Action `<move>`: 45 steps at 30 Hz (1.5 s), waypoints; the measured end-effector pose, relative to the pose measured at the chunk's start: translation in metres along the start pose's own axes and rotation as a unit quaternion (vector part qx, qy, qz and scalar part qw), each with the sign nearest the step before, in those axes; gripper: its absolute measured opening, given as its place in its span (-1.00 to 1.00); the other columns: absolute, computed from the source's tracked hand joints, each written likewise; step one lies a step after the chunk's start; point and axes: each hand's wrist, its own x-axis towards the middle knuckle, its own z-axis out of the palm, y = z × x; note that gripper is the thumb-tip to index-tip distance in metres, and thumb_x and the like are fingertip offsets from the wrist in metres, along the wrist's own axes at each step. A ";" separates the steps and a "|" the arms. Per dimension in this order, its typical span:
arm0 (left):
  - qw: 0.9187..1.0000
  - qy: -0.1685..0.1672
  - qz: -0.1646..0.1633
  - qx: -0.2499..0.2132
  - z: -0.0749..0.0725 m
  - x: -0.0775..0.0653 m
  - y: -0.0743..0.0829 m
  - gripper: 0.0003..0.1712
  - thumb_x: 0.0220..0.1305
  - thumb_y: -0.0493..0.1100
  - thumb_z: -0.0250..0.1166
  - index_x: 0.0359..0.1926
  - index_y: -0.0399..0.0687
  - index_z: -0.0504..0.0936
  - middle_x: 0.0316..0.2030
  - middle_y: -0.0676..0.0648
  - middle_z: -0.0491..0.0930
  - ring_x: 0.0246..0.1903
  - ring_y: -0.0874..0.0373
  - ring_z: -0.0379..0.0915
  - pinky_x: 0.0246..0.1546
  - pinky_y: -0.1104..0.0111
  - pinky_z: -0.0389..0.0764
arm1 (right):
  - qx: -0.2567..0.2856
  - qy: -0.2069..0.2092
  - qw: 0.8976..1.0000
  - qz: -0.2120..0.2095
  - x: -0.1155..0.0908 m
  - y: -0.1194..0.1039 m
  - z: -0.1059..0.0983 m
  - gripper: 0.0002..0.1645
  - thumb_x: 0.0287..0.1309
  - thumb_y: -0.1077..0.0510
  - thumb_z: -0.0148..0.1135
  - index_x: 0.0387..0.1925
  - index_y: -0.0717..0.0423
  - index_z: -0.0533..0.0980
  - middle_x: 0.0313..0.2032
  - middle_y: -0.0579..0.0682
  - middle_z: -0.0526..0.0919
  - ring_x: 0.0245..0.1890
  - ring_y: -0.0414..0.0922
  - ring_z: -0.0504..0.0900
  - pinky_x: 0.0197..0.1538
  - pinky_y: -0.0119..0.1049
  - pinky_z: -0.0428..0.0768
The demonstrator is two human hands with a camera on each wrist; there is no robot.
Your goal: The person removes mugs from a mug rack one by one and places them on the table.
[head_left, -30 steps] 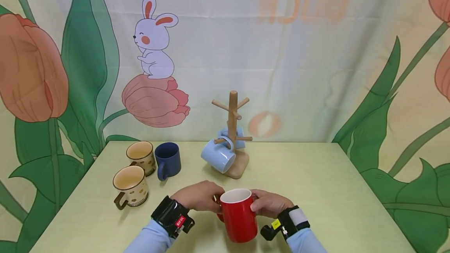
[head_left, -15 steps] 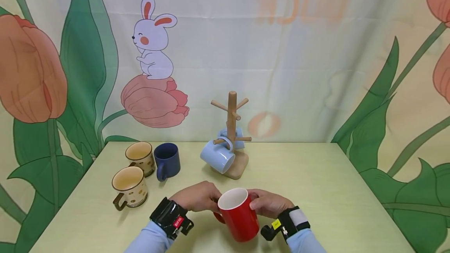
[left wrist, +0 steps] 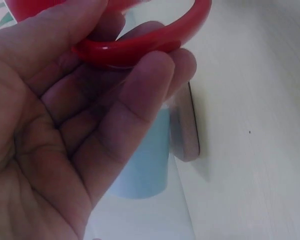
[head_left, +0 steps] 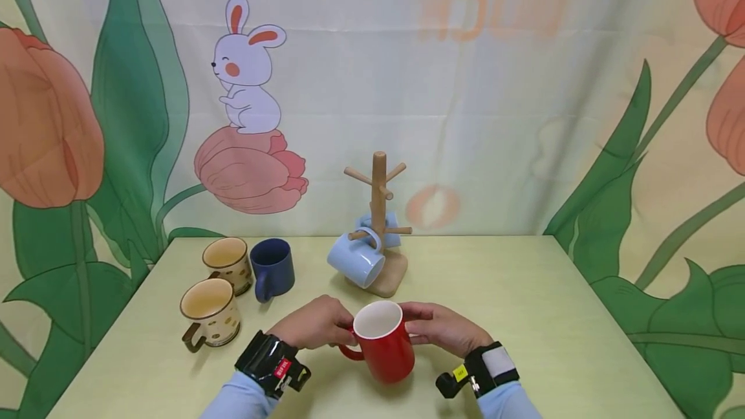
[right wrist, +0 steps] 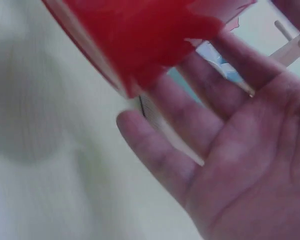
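Glossy red ceramic mug (head_left: 383, 342) held tilted above the table between 2 hands.
Left hand (head_left: 312, 322) curls round its handle; right hand (head_left: 440, 327) cups its side, fingers relaxed. Beyond the grip, the wooden mug tree (head_left: 378, 212) already carries 2 pale blue mugs (head_left: 356, 264); this mug isn't hung yet.

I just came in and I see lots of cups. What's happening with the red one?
A person holds a red mug with both hands just above the table. The left hand grips its handle, and the right hand rests against its other side. Behind it, a wooden mug tree has two light blue mugs hanging on it. A dark blue mug and two spotted cream mugs stand at the left.
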 end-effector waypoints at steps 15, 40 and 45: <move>0.991 0.110 -0.052 0.060 -0.001 -0.009 -0.007 -0.91 0.17 -0.23 0.44 -0.47 -0.05 0.75 -0.68 0.18 0.46 -0.61 0.24 0.27 -0.58 0.41 0.27 | -0.352 0.203 0.914 0.028 0.002 -0.008 0.006 -0.36 0.31 -0.13 0.23 0.22 0.24 0.50 0.07 0.17 0.62 0.07 0.11 0.59 0.14 0.08 0.50; 0.921 0.269 -0.275 0.064 -0.002 -0.046 -0.008 -0.81 0.25 -0.18 0.39 -0.43 -0.22 0.70 -0.66 0.00 0.51 -0.60 0.08 0.33 -0.57 0.32 0.32 | -0.587 0.299 0.739 0.140 -0.006 -0.018 0.022 -0.24 0.13 -0.33 0.30 0.12 0.17 0.58 -0.06 0.16 0.67 -0.07 0.16 0.65 -0.10 0.15 0.57; 0.903 0.290 -0.306 0.080 -0.004 -0.057 -0.010 -0.77 0.26 -0.18 0.37 -0.46 -0.25 0.67 -0.67 -0.03 0.48 -0.60 0.04 0.33 -0.57 0.30 0.31 | -0.583 0.301 0.741 0.143 -0.006 -0.018 0.021 -0.24 0.14 -0.33 0.30 0.13 0.17 0.57 -0.04 0.17 0.67 -0.05 0.16 0.64 -0.09 0.16 0.56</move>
